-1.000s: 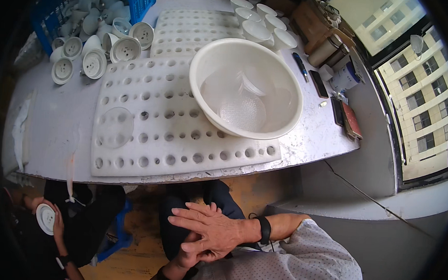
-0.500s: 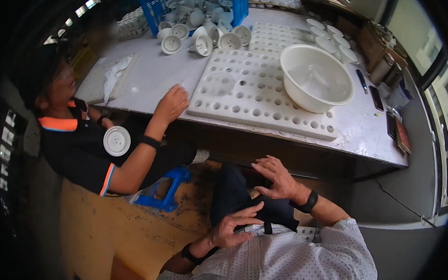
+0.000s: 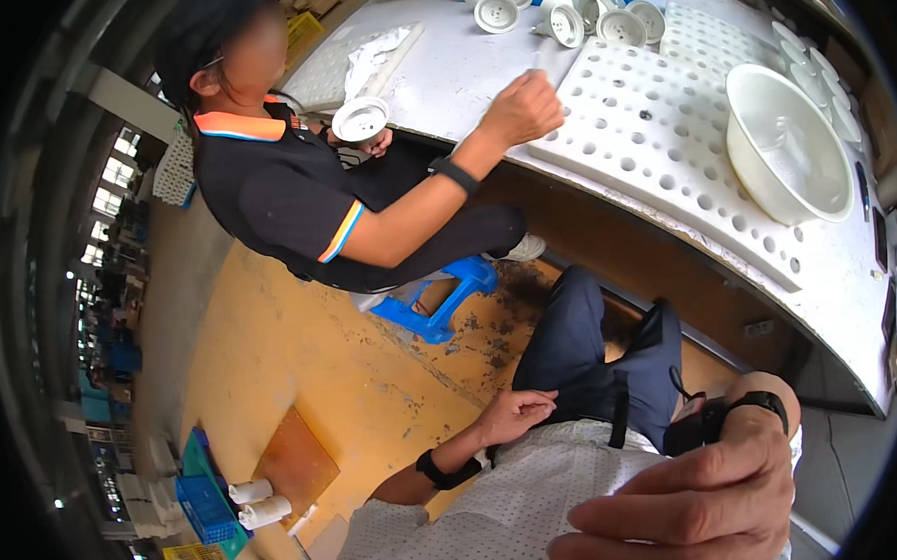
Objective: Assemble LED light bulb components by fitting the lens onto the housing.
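My left hand (image 3: 516, 418) rests at my waist above my lap, its fingers stretched out and nothing visible in it. Close to the camera, at the lower right, looms my right hand (image 3: 694, 501), fingers slightly bent and apart, apparently holding nothing. Its palm and thumb are hidden. Neither hand touches the table. To my left sits a person in a black shirt, whose one hand holds a round white cup-like piece (image 3: 360, 120) with small holes. The person's other hand (image 3: 524, 108) is curled above the table edge; what it holds, if anything, is unclear.
On the white table (image 3: 448, 65) lies a thick white board (image 3: 664, 159) with rows of holes, a white basin (image 3: 790, 145) on it. Several white cup-like pieces (image 3: 620, 27) stand behind. A blue stool (image 3: 437, 305) is under the person; a brown board (image 3: 296, 459) lies on the floor.
The view has swung left. My right hand has risen from above my lap to near the camera; my left hand has lowered its fingers. The person's white piece has come up.
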`<state>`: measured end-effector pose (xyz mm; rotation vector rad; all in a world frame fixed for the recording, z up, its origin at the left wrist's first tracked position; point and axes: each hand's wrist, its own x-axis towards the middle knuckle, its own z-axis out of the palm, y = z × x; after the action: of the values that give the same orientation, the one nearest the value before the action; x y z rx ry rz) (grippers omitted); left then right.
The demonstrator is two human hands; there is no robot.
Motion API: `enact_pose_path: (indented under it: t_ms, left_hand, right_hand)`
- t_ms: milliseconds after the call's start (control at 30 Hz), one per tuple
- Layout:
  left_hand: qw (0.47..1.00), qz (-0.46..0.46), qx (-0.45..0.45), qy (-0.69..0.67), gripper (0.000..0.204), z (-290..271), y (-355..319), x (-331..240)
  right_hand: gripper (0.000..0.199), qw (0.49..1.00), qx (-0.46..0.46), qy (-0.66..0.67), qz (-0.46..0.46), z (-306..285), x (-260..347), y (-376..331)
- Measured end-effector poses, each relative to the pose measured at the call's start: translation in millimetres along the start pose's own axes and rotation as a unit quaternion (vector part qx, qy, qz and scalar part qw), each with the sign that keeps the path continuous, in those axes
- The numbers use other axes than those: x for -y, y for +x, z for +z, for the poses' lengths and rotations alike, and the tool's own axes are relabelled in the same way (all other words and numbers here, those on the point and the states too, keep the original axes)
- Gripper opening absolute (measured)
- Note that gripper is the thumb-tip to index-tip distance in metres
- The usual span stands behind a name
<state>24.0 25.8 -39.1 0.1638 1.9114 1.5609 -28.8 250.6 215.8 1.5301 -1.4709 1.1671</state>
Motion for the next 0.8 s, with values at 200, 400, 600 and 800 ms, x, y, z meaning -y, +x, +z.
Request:
enact_pose_path:
  t_ms: [200, 400, 600, 800]
  left_hand:
    - [1.0, -0.013, 0.014, 0.002, 0.017, 2, 8, 6]
    - [0.997, 0.036, -0.019, 0.066, 0.018, 14, 15, 22]
    - [0.993, -0.045, -0.051, -0.095, 0.016, 30, 21, 27]
    - [0.993, 0.049, -0.042, 0.098, 0.017, 11, 36, 17]
  right_hand:
    - [0.007, 0.99, -0.068, -0.04, 0.121, 5, 1, 9]
    - [0.016, 0.982, -0.09, -0.152, 0.074, 5, -11, -1]
    - [0.031, 0.972, 0.138, -0.07, 0.179, -32, -50, -45]
    - [0.045, 0.85, 0.119, -0.344, 0.381, -63, -125, -169]
